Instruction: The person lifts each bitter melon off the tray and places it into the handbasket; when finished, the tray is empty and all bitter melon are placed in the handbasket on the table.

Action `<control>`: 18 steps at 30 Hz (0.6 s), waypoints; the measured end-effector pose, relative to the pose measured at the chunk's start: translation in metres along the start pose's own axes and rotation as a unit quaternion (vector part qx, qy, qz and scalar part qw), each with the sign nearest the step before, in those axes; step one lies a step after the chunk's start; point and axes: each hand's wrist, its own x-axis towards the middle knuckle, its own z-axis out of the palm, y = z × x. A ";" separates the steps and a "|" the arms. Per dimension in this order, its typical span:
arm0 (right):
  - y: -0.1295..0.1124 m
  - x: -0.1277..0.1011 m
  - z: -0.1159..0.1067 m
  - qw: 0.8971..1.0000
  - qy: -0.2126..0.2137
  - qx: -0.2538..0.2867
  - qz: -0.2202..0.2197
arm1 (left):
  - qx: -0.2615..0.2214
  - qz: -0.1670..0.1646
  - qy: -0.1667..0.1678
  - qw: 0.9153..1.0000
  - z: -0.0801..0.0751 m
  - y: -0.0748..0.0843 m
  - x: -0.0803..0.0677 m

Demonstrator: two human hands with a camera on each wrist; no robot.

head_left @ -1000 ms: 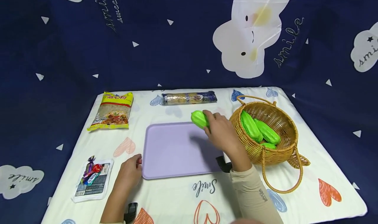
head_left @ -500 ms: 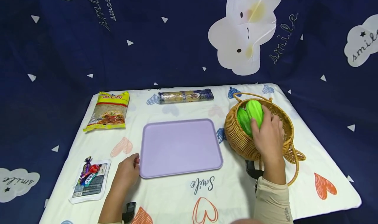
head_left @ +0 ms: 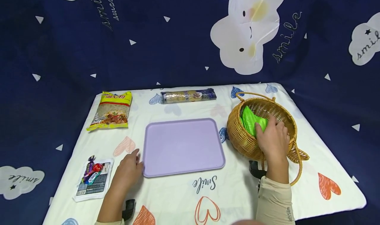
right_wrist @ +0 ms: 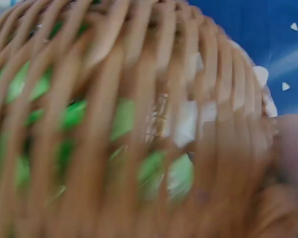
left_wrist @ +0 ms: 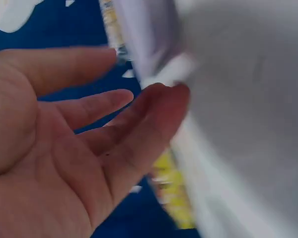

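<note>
My right hand [head_left: 267, 129] reaches into the wicker basket [head_left: 240, 141] at the right and grips a green toy gourd [head_left: 252, 121] lying inside; its fingers hide part of the gourd. Through the weave, the right wrist view shows blurred green gourds [right_wrist: 74, 116] behind the basket wall [right_wrist: 114, 59]. My left hand [head_left: 133, 160] lies with fairly straight fingers against the near left corner of the lilac tray [head_left: 182, 145]. In the left wrist view the left hand [left_wrist: 104, 124] shows an open palm, its fingertips [left_wrist: 164, 96] at the tray's edge [left_wrist: 159, 54].
On the white patterned cloth [head_left: 178, 198] lie a yellow noodle bag [head_left: 112, 111] at the back left, a long wrapped packet [head_left: 188, 95] at the back, and a flat sweets pack [head_left: 92, 178] at the front left. A dark blue curtain [head_left: 89, 47] hangs behind.
My right hand carried the green gourd from above the tray's far right corner over to the basket and lowered it inside. The left hand stayed at the tray's corner.
</note>
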 end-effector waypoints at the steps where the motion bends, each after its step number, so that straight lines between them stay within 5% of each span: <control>1: -0.006 0.000 -0.002 1.000 0.008 0.005 -0.014 | 0.016 0.012 0.003 1.000 -0.008 0.007 0.001; 6: -0.061 0.004 -0.010 0.985 0.038 0.008 -0.167 | 0.077 0.099 0.046 0.991 -0.059 0.065 0.020; 10: -0.110 0.009 -0.010 0.962 -0.016 -0.049 -0.269 | 0.101 0.160 0.076 0.979 -0.087 0.109 0.038; 13: -0.132 0.008 -0.009 0.953 -0.058 -0.078 -0.287 | 0.115 0.173 0.073 0.975 -0.096 0.129 0.043; 18: -0.142 0.006 -0.008 0.950 -0.063 -0.088 -0.292 | 0.125 0.170 0.066 0.975 -0.096 0.138 0.045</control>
